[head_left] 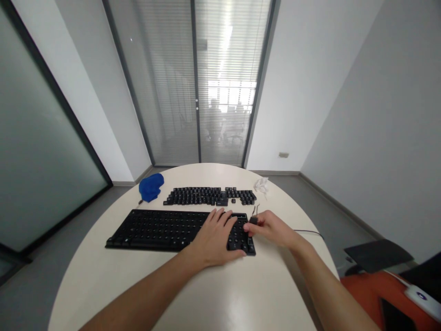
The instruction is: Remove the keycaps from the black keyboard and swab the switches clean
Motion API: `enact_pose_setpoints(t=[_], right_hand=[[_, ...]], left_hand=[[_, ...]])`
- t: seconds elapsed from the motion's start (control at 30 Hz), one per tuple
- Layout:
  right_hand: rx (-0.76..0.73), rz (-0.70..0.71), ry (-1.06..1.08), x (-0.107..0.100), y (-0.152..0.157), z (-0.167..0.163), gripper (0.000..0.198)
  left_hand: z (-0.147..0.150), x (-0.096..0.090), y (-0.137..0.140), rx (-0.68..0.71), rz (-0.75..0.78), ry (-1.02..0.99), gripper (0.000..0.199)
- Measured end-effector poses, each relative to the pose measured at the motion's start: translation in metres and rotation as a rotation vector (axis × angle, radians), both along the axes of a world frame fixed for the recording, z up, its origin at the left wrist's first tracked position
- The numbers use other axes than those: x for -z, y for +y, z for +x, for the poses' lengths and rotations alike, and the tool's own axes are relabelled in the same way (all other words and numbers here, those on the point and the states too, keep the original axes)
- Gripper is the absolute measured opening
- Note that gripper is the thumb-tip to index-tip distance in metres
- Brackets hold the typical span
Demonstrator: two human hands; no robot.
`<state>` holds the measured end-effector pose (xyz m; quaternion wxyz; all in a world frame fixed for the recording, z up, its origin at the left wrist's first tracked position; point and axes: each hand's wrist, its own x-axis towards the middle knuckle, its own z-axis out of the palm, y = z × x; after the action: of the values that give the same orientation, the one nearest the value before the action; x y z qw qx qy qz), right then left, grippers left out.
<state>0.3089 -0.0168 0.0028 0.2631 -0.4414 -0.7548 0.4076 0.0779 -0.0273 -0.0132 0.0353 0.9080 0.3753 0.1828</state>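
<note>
1. The table (pixel 103 271) is round and pale; both forearms cross its near edge toward the keyboard (pixel 155 228), which serves as landmark.
2. The left hand (pixel 215 239) lies flat and open on the keyboard's right part, fingers spread over the key sockets, gripping nothing.
3. The right hand (pixel 274 228) rests on the table just beside the keyboard's right end. Its fingertips are pinched on a small dark keycap (pixel 253 220), held at the keyboard's far right corner.
4. A thin metal puller (pixel 255 210) lies just beyond that corner, near the right hand.
5. A cable (pixel 308 232) runs off to the right of the keyboard, behind the right wrist.
6. Beyond the keyboard, loose keycaps (pixel 206 196) lie laid out in rows parallel to it.
7. A blue cloth (pixel 150 187) sits beyond the keyboard's left half, left of those rows.
8. A white crumpled wad (pixel 261 185) lies right of the rows, at the table's far edge.
</note>
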Motion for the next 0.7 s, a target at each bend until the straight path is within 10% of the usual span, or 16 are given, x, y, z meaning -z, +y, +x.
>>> enact_pose_setpoints(t=[0.7], right_hand=[[-0.021,0.100,-0.157,-0.012,-0.007,-0.001,0.049]], left_hand=[[0.027,0.019,-0.006,-0.134,0.000,-0.019,0.086]])
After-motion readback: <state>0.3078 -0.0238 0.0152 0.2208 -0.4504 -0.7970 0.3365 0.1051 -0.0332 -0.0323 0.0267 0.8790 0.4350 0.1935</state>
